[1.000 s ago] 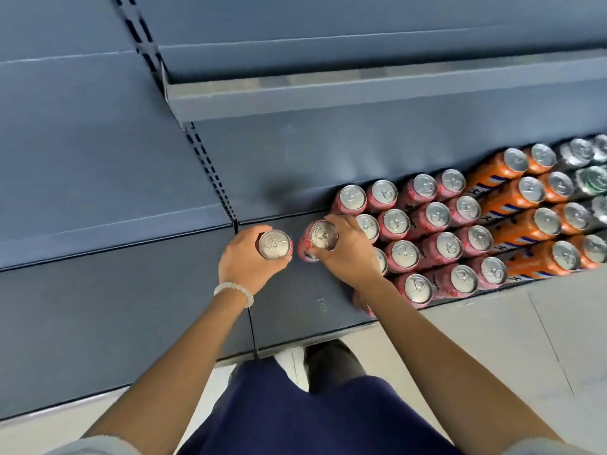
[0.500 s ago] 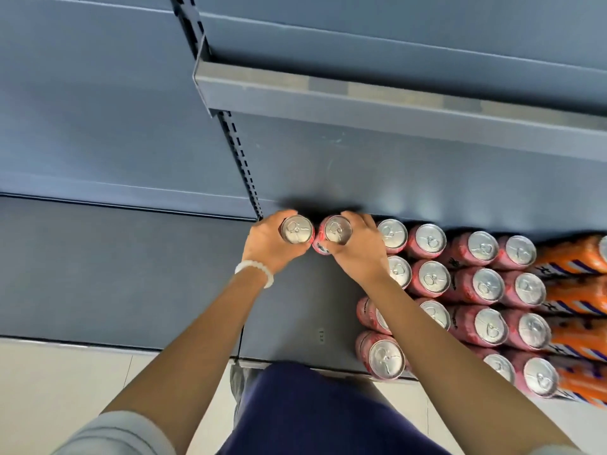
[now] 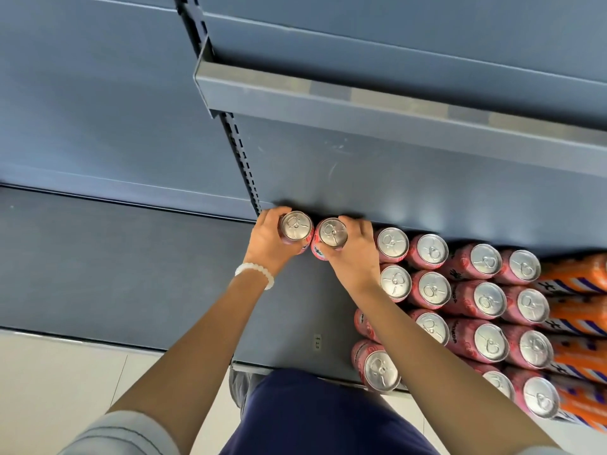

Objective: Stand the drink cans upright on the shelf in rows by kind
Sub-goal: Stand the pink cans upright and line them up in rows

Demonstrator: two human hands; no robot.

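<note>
Two pink cans stand upright side by side at the back of the dark grey bottom shelf (image 3: 305, 310), close to the back panel. My left hand (image 3: 267, 241) grips the left pink can (image 3: 295, 225). My right hand (image 3: 353, 254) grips the right pink can (image 3: 332, 232), which touches the block of pink cans (image 3: 460, 300) standing upright in rows to its right. Orange cans (image 3: 574, 310) stand in rows at the far right.
An upper shelf's front rail (image 3: 377, 103) overhangs the back of the bottom shelf. A slotted upright (image 3: 243, 159) divides this bay from the left bay (image 3: 98, 264). Pale floor tiles (image 3: 65, 379) lie in front, with my legs below.
Both hands have carried their pink cans from the middle of the shelf to its back, beside the pink rows. The camera has tilted and moved closer.
</note>
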